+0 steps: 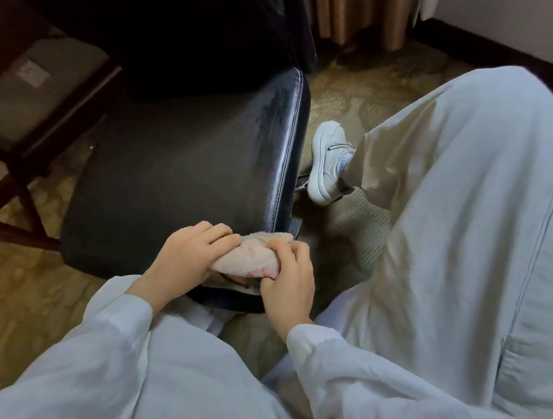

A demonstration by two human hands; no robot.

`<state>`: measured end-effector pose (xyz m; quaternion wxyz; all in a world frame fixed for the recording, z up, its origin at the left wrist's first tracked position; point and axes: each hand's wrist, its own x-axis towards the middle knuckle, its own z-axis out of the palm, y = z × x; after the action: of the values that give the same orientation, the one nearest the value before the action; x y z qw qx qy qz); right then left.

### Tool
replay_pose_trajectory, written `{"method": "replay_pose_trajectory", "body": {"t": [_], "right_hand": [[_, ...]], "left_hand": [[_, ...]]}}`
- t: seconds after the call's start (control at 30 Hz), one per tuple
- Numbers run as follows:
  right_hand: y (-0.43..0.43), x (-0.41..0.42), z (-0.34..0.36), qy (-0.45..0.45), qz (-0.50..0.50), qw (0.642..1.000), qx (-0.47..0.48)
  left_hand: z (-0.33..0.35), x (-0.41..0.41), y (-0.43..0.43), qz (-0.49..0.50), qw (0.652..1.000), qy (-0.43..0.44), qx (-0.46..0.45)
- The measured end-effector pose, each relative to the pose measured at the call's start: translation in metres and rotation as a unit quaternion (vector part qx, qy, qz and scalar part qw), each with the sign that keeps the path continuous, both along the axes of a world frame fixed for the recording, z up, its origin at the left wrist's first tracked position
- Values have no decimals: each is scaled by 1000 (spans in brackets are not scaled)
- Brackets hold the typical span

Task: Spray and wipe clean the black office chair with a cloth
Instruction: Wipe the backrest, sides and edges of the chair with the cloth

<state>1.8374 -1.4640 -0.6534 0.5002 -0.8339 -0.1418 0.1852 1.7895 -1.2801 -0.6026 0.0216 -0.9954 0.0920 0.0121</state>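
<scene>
The black office chair point(183, 171) fills the middle left, its leather seat facing me and its dark backrest rising behind. A folded pale pink cloth point(252, 254) rests on the seat's near right corner. My left hand point(187, 254) presses on the cloth's left end with curled fingers. My right hand point(286, 279) grips its right end at the seat edge. Both hands hold the cloth against the chair. No spray bottle is in view.
My white trouser leg point(458, 202) and white shoe point(327, 161) stand on the patterned carpet right of the chair. A dark wooden table frame point(29, 160) stands to the left. Beige curtains point(356, 8) hang at the back.
</scene>
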Motion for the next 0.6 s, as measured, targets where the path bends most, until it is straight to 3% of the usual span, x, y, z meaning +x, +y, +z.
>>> {"method": "replay_pose_trajectory", "body": {"t": [0.3, 0.6], "right_hand": [[61, 134, 10, -63, 23, 995, -67], [126, 292, 16, -90, -3, 992, -86]], "left_hand": [[6, 108, 41, 126, 992, 6, -12], [-5, 250, 75, 244, 968, -44, -23]]}}
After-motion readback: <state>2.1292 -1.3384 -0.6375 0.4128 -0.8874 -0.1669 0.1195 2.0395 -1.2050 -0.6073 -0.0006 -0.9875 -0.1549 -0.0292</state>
